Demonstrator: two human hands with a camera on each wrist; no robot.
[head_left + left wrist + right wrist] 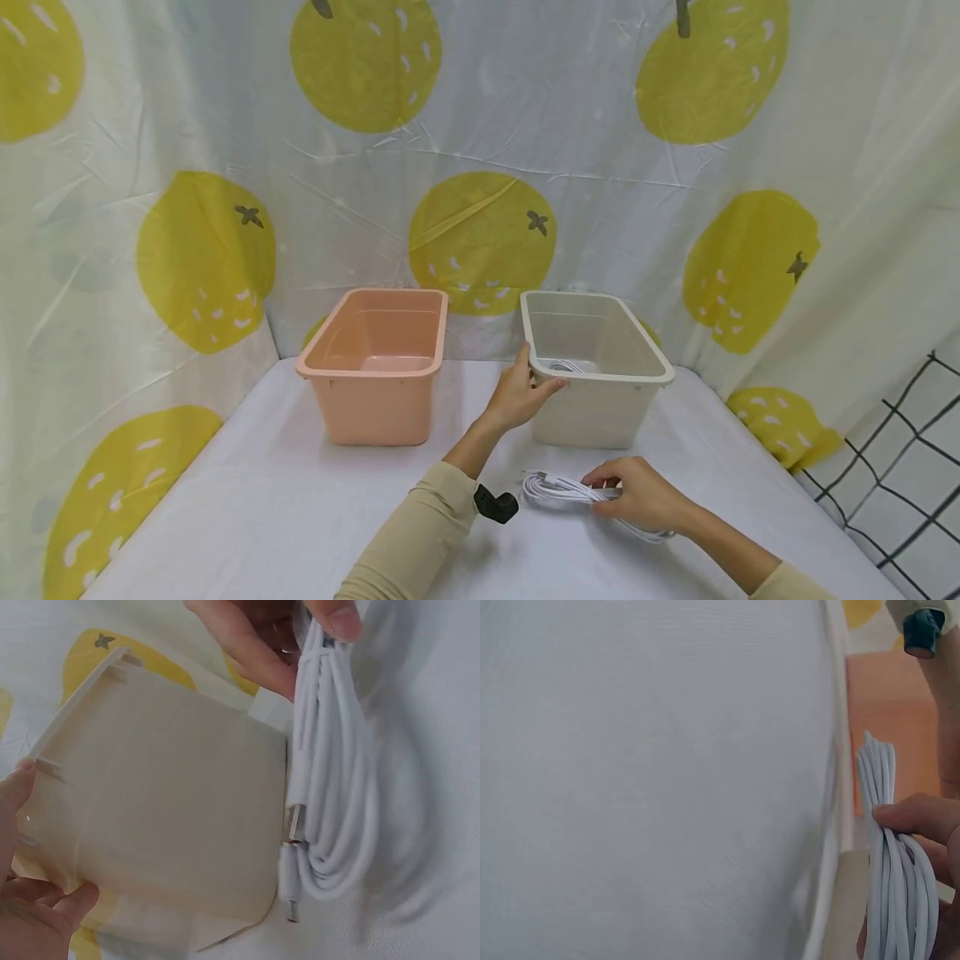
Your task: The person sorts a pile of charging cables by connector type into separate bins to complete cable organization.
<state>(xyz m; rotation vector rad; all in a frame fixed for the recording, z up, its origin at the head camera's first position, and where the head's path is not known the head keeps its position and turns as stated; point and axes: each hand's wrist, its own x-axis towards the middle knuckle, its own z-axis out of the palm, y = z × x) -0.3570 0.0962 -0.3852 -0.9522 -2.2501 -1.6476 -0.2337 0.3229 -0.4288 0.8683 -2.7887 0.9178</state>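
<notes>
My left hand (517, 396) holds the cream plastic bin (592, 412) at its near left corner, thumb on the front and fingers along the side. Inside that bin lies a coil of white cable (565, 366), partly hidden by the rim. In front of the bin, close over the table, my right hand (641, 496) pinches a bundled white USB cable (558, 490) between thumb and fingers. The left wrist view shows the cable's loops (330, 787) hanging down, with both metal-tipped plugs (297, 823) at the lower end.
A peach plastic bin (378, 408) stands to the left of the cream one on the white-covered table (247, 500). Behind them hangs a curtain (600, 200) with yellow fruit prints. A black wire grid (892, 500) stands at the right edge. A dark device (495, 504) sits at the left wrist.
</notes>
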